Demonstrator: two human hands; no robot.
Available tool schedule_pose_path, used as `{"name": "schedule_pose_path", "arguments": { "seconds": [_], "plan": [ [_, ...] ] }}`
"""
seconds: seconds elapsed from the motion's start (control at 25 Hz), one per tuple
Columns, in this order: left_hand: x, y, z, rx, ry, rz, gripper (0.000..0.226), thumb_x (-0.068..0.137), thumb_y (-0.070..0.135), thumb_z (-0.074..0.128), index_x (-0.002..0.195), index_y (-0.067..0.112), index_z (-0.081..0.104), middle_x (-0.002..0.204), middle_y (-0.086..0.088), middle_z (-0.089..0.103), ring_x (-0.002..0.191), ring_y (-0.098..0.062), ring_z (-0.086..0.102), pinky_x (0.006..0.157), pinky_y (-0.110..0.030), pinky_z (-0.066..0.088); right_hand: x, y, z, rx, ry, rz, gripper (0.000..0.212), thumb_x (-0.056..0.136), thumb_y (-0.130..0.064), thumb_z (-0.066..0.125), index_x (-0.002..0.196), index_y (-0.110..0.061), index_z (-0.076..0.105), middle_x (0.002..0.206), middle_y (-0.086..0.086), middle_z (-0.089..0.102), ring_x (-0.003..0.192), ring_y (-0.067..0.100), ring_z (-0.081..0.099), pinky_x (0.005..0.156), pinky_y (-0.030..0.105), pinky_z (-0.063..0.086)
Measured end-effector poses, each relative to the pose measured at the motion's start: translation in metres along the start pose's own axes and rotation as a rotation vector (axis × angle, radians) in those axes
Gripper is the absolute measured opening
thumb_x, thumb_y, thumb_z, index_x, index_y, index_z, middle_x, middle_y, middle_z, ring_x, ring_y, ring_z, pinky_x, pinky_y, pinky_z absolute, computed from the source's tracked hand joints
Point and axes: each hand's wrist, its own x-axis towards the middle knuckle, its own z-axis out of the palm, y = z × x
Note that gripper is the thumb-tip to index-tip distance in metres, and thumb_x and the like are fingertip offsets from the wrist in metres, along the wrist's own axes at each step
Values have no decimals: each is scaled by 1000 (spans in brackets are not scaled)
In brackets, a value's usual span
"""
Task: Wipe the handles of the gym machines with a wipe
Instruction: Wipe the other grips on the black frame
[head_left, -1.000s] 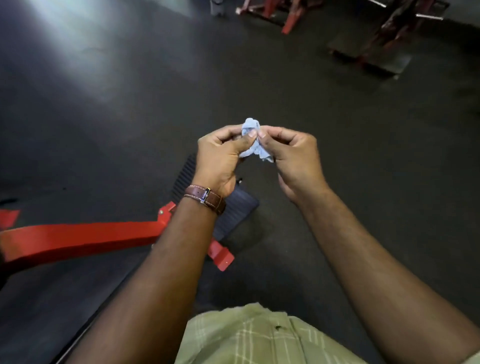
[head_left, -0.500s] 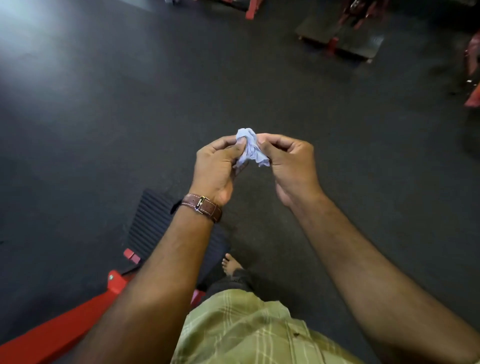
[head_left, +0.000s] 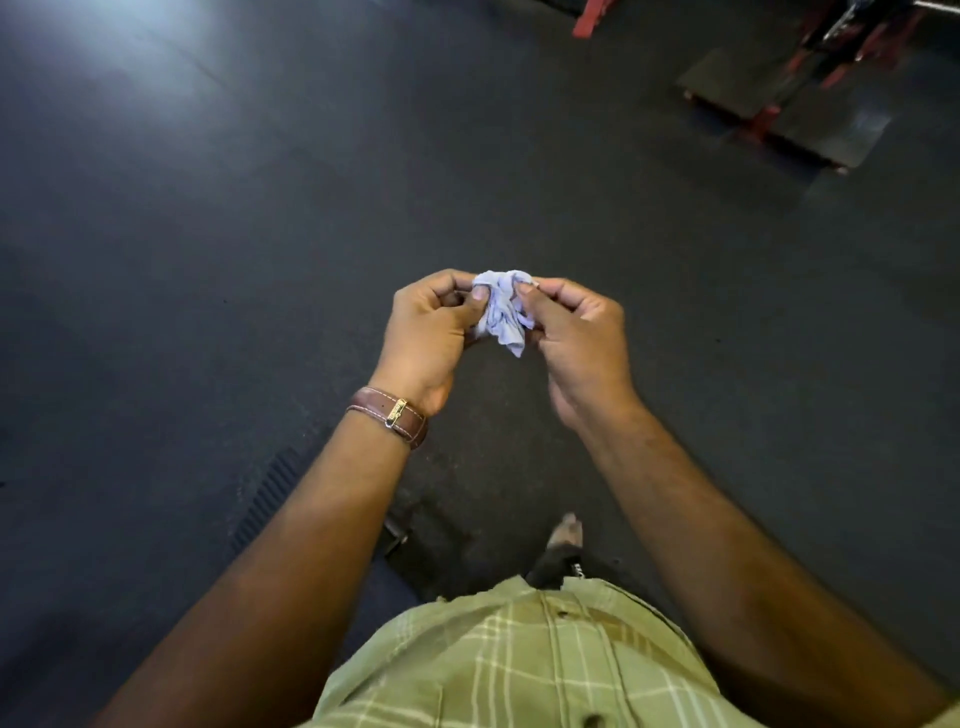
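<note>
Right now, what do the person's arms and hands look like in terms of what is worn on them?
Both forearms are bare, with no sleeves reaching into view and no gloves on either hand. The left hand has a brown leather strap with pale stitching and a small gold-coloured metal buckle around its wrist. The right hand and its wrist carry nothing. No rings are visible.

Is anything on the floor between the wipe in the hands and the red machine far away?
Nothing visible. Both hands, left hand and right hand, pinch the wipe; only bare dark floor lies before the red machine.
</note>
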Motion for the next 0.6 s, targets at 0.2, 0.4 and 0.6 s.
{"name": "schedule_pose_path", "arguments": {
  "seconds": [0.2, 0.4, 0.6],
  "plan": [
    [120, -5, 9, 27, 149, 5, 21, 97, -4, 53, 82, 2, 67, 75, -12, 68, 70, -23, 56, 62, -30, 41, 147, 6, 23, -65, -90, 19, 25, 97, -9, 57, 76, -10, 69, 78, 13, 69, 76, 26, 63, 73, 45, 52],
    [217, 22, 3, -84, 416, -32, 18, 97, -5, 48, 91, -2, 65, 83, -15, 65, 70, -20, 59, 66, -31, 46, 266, -9, 77, -129, -392, 62, 13, 95, 4, 57, 98, 0, 68, 88, 15, 75, 78, 23, 70, 71, 37, 57],
    [257, 42, -53, -139, 748, 59, 31, 99, 18, 60, 104, -12, 63, 79, -12, 67, 67, -16, 63, 63, -29, 53, 318, 3, 165, -222, -761, 90, 16, 93, 5, 59, 93, -7, 69, 78, 10, 74, 68, 18, 67, 60, 27, 52]
  ]
}}
